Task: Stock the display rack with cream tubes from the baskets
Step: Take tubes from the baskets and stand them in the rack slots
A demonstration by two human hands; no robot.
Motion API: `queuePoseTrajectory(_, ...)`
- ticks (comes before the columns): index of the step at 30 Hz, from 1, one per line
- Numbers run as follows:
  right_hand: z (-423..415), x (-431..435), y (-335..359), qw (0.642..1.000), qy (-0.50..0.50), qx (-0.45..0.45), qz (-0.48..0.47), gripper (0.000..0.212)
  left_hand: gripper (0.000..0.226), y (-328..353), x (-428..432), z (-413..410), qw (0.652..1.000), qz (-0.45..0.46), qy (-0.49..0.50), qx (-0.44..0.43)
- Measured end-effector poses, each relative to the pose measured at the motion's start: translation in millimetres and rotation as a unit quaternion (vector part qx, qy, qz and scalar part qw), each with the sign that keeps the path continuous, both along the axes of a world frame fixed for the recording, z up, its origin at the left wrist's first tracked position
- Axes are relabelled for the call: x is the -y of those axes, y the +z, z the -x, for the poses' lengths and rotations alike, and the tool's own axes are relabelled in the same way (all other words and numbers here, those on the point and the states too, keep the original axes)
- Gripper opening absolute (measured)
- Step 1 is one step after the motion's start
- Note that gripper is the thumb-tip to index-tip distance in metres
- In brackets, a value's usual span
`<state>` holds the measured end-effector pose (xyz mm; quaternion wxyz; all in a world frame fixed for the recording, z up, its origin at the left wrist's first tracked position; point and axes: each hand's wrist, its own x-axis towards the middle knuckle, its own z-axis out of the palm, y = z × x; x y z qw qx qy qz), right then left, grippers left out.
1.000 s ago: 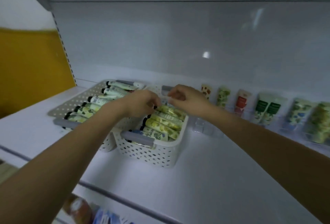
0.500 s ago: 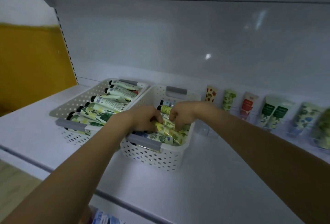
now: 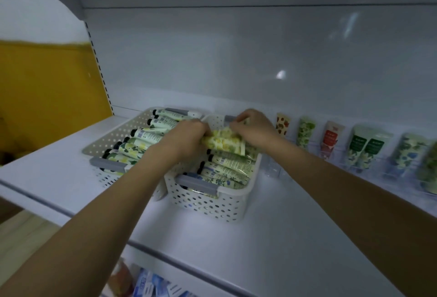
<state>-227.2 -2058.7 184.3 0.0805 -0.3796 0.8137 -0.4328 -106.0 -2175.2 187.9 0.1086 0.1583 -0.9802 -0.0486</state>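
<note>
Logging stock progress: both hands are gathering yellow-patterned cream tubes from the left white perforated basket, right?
Not quite. In the head view, the left hand and right hand are gathering yellow-patterned cream tubes from the right white perforated plastic basket, not the left one.

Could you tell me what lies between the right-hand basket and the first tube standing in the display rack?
In the head view, only empty clear rack slots lie between the right basket and the strawberry-patterned tube.

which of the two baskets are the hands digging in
The right basket, nearer the standing tubes; both hands grip yellow-patterned tubes over it. The left basket is untouched.
</note>
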Motion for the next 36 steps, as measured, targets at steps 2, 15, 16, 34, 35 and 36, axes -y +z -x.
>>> queuePoseTrajectory(2, 6.7, -6.3, 7.2, 0.987, -0.043, 0.086, 0.129, 0.024, 0.028, 8.9, -1.7, -1.2, 0.999, -0.003, 0.024, -0.029)
queuePoseTrajectory(15, 46.0, -135.4, 40.0, 0.771, -0.1, 0.398, 0.486, 0.012, 0.019, 31.9, -97.8, 37.5, 0.769, -0.627, 0.012, -0.121)
queuePoseTrajectory(16, 50.3, -149.6, 38.8, 0.76, -0.113, 0.4, 0.499, 0.013, 0.021, 32.7, -109.5, 42.8, 0.741, -0.662, 0.008, -0.113)
queuePoseTrajectory(34, 37.1, -347.9, -67.0, 0.738, -0.262, 0.386, 0.488, 0.016, 0.018, -64.4, -318.4, 129.7, 0.627, -0.776, -0.071, 0.003)
queuePoseTrajectory(35, 35.8, -354.5, -68.8, 0.741, -0.265, 0.382, 0.485, 0.016, 0.017, -65.9, -326.8, 132.5, 0.63, -0.773, -0.072, -0.001)
queuePoseTrajectory(36, 35.2, -361.3, -70.7, 0.742, -0.266, 0.379, 0.485, 0.017, 0.015, -67.8, -334.1, 135.7, 0.634, -0.77, -0.078, -0.007)
